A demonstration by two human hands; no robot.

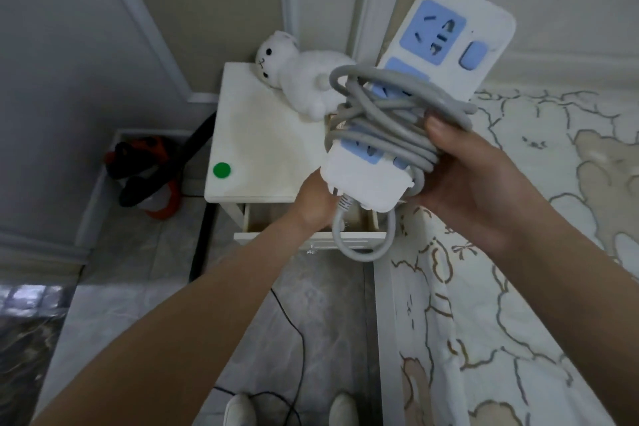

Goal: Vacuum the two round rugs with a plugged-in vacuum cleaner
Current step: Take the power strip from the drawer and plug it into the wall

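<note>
- The power strip (446,86) is held up in the middle of the view, its long white body slanting toward 1 o'clock, with its grey cord (383,114) wound in loose loops around the lower half.
- The right hand (484,190) grasps the strip from the 4 o'clock side, thumb pressed across the cord loops and fingers presumably curled behind (they are hidden by the strip).
- The left hand (314,201) comes up from 7 o'clock and meets the strip's near end; its fingers are behind the plastic, so I cannot tell whether it is gripping or only supporting.
- Handling, as a judgement: the strip looks a rigid, light plastic shell that is easy to hold around the body; the cord is springy and will want to uncoil and tangle, so take the free loop hanging below the near end to unwind it.
- The vacuum cleaner (145,176), orange and black, stands on the floor at 9 o'clock in the corner beside the nightstand (256,149), well apart from both hands.
- The nightstand's drawer (311,235) is open under the hands; a white plush toy (297,76) lies on top at 12 o'clock and a green dot (221,170) sits near its front corner.
- Neither round rug is in view; the bed (518,287) fills the 3 to 5 o'clock side.
</note>
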